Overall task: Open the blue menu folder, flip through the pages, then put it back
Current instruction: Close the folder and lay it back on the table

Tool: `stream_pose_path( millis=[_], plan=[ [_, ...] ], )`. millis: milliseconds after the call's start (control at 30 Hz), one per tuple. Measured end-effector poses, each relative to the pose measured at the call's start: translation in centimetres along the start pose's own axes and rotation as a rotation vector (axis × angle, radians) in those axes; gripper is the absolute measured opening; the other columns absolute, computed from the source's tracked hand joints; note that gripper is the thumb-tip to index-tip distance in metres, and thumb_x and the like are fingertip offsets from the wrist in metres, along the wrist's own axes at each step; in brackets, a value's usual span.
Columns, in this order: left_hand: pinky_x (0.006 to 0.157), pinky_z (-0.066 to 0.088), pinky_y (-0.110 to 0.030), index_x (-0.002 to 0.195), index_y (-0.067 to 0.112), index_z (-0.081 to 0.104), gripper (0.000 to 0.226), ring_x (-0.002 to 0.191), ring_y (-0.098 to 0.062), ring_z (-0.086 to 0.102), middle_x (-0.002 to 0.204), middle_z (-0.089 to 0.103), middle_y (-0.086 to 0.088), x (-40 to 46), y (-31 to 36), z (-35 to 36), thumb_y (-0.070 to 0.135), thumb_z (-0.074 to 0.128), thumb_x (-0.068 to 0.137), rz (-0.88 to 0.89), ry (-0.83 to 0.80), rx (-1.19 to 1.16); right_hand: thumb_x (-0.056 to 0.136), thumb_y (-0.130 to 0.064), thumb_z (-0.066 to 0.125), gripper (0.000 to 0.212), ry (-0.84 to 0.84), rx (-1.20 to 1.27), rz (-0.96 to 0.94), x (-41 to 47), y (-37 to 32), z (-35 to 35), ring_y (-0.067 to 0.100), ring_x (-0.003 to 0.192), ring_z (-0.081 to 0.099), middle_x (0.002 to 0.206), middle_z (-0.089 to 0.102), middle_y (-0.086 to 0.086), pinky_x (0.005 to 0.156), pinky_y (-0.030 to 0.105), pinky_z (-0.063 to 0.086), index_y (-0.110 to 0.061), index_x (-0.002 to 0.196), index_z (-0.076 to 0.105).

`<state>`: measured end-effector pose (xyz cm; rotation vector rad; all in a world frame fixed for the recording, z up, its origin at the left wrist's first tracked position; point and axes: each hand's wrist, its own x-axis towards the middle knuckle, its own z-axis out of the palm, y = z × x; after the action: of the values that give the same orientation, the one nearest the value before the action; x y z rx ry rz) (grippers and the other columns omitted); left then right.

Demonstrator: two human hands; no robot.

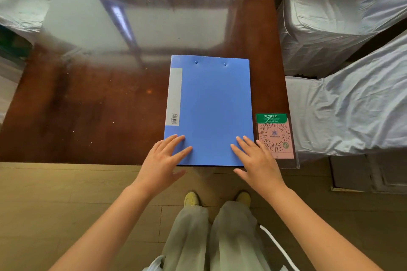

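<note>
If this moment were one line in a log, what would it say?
blue menu folder: closed, flat on table | left hand: open, on folder | right hand: open, on folder

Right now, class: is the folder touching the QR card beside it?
Apart. The head view shows a strip of brown table between the folder and the QR card.

Counter [92,105] left of the blue folder [211,105]: wide bare stretch, open reach. Far side beyond the folder's top edge also bare. Right side tight: a QR code card [275,136] lies just beside the folder's lower right corner, near the counter edge. Covered chairs [343,103] crowd that edge. Both hands, left [164,160] and right [256,160], lie spread flat over the folder's near corners; near edge open to the floor [66,193].
</note>
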<state>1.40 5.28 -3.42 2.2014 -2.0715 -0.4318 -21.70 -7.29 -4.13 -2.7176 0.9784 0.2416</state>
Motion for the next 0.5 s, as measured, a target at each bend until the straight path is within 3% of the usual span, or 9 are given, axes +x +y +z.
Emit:
stream_pose_path(
  millis=[200, 500],
  plan=[
    [0.092, 0.046, -0.054, 0.117, 0.016, 0.064, 0.065, 0.114, -0.039, 0.057, 0.124, 0.062, -0.019, 0.0, -0.1, 0.4, 0.02, 0.088, 0.057, 0.004, 0.02, 0.052, 0.062, -0.025, 0.085, 0.064, 0.049, -0.004, -0.041, 0.0, 0.3, -0.7, 0.031, 0.117, 0.056, 0.125, 0.061, 0.015, 0.096, 0.045, 0.044, -0.009, 0.119, 0.06],
    [0.091, 0.046, -0.054, 0.115, 0.018, 0.065, 0.062, 0.112, -0.038, 0.059, 0.122, 0.064, -0.017, 0.0, -0.3, 1.0, 0.024, 0.088, 0.058, 0.003, 0.046, 0.04, 0.061, -0.027, 0.086, 0.061, 0.067, 0.006, -0.096, 0.0, 1.4, -0.9, 0.031, 0.114, 0.058, 0.122, 0.064, 0.013, 0.094, 0.045, 0.046, -0.01, 0.115, 0.063]
  ],
)
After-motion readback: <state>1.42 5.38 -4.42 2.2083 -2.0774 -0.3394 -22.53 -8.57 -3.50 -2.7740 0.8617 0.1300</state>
